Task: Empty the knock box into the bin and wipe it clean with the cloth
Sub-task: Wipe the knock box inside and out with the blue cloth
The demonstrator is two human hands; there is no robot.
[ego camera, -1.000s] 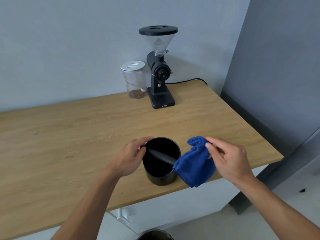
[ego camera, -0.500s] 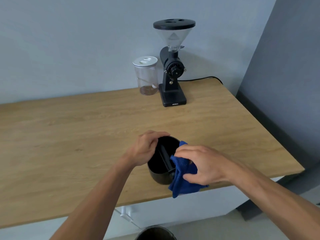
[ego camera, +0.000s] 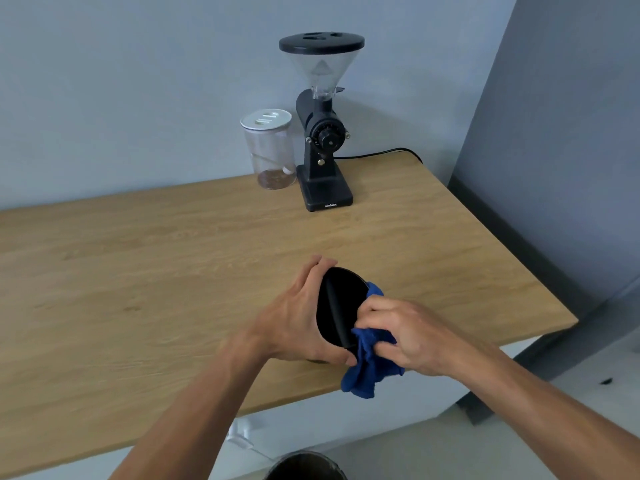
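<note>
Two hands at work near the bench (ego camera: 145, 271) front edge. Left hand (ego camera: 294, 320) wrapped round the black knock box (ego camera: 341, 306), fingers closed on its wall, tipping the mouth toward the right hand, likely to expose the inside for wiping. Right hand (ego camera: 405, 337) bunched tight on the blue cloth (ego camera: 367, 368), pressing it at the rim nearest those fingers. Bin (ego camera: 306, 467) waiting below both hands. Emptying apparently done; wiping under way.
</note>
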